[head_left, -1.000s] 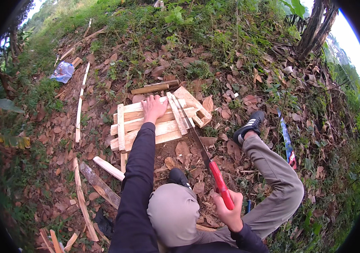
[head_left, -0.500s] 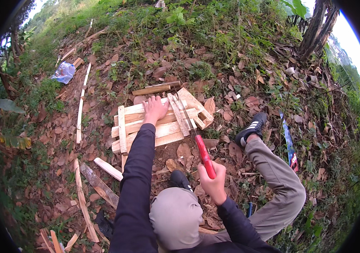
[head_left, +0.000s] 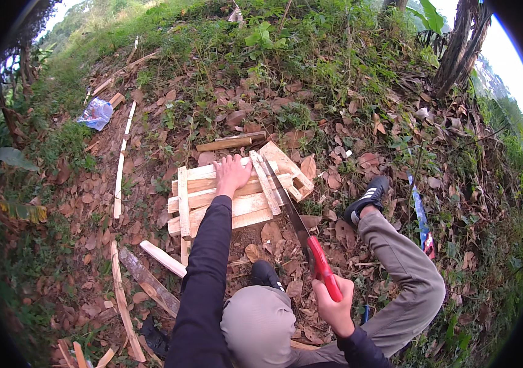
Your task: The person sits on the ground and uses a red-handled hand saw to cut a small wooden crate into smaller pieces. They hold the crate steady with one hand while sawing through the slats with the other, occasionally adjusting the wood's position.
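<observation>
My right hand (head_left: 335, 305) is closed round the red handle of a handsaw (head_left: 295, 218). The saw's long blade slants up and left, lying against the right ends of a wooden slat panel (head_left: 206, 197). Pale boards lie side by side in this panel, with a narrow crosspiece (head_left: 183, 199) at the left and another crosspiece (head_left: 265, 184) at the right, next to the blade. Pressed on the far boards between the crosspieces, my left hand (head_left: 232, 173) has its fingers bent over the far edge; the fingertips are hidden.
More wood offcuts (head_left: 295, 172) touch the panel's right end, and a short plank (head_left: 224, 144) lies beyond it. Long strips (head_left: 125, 153), a dark board (head_left: 151, 282) and a plastic bag (head_left: 97, 114) are at left. A blue sleeve (head_left: 419, 211) lies right of my shoe (head_left: 368, 199).
My right hand has drawn the saw back toward me and to the right, so more blade shows near the handle. The left hand stays on the panel. The view has shifted slightly.
</observation>
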A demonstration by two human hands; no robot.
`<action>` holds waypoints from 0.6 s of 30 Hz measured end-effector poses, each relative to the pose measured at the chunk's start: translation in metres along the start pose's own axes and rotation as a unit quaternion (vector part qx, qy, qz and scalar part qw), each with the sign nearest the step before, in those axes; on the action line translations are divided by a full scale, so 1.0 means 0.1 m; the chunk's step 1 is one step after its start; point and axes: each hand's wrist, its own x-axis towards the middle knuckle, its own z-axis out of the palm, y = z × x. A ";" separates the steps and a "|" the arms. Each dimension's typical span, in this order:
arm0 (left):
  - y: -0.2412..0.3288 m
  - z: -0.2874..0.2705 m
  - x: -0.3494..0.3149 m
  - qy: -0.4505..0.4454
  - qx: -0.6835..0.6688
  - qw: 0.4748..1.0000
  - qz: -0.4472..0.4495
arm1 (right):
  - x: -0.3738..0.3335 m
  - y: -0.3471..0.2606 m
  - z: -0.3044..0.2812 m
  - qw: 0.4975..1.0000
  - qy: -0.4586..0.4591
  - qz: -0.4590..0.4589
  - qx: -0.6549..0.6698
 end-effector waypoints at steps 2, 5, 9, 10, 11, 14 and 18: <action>0.07 0.03 -0.02 -0.005 0.008 1.000 -0.001 | 0.09 0.02 0.05 1.000 0.009 0.017 0.004; -0.07 0.06 0.02 -0.007 -0.016 1.000 -0.019 | 0.49 0.13 0.30 0.996 -0.012 -0.047 -0.069; -0.03 -0.01 0.03 -0.007 -0.032 0.999 -0.007 | 0.06 0.16 -0.09 1.000 -0.011 -0.007 -0.022; 0.00 -0.01 0.01 -0.008 -0.020 1.000 -0.008 | -0.01 0.14 -0.11 1.000 0.003 0.020 0.008; 0.01 -0.03 -0.01 -0.010 -0.008 1.000 -0.008 | 0.09 0.13 -0.05 1.000 0.002 0.006 -0.002; 0.14 -0.03 -0.04 -0.005 -0.021 1.000 0.003 | 0.58 0.33 0.21 0.994 0.016 -0.069 -0.082; -0.10 0.03 -0.07 -0.012 -0.028 1.000 -0.005 | 0.12 0.04 0.06 0.999 -0.022 0.029 -0.005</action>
